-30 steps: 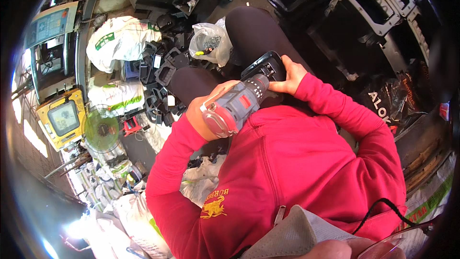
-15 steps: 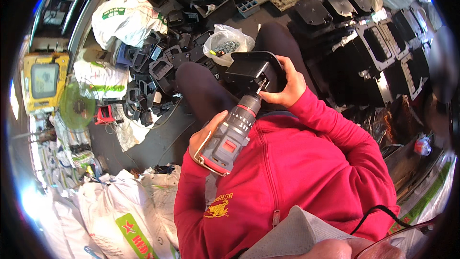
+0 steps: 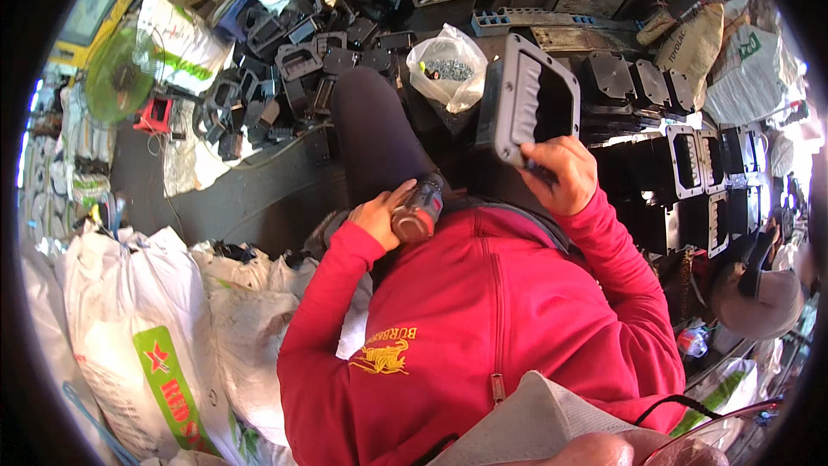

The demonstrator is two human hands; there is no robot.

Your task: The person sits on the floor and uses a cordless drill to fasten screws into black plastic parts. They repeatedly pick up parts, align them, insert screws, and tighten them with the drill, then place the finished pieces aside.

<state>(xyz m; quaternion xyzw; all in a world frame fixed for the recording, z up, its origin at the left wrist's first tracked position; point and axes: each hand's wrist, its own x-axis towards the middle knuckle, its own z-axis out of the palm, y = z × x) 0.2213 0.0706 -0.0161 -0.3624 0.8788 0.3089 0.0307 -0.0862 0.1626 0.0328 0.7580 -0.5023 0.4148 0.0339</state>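
Far left: a round green fan [image 3: 121, 78] with a wire grille, a small red plastic piece [image 3: 155, 114] beside it. Below, bulging white woven sacks [image 3: 147, 336], coarse-textured, one printed in green and red. Upper middle: a heap of black moulded plastic housings [image 3: 285, 52], boxy and ribbed. Centre: left hand [image 3: 379, 217] curled around a red and grey power screwdriver [image 3: 420, 210], cylindrical body resting on the lap against dark trousers, fingers wrapped on its grip. Just above: a crumpled clear plastic bag [image 3: 448, 67] filled with small grey metal screws. Right of that: right hand [image 3: 561, 174] clenched on the lower edge of a dark grey rectangular plastic frame [image 3: 526, 103], held up tilted, slotted opening facing out. Far right: rows of similar black frames [image 3: 690, 168] stacked upright, smooth and matte.
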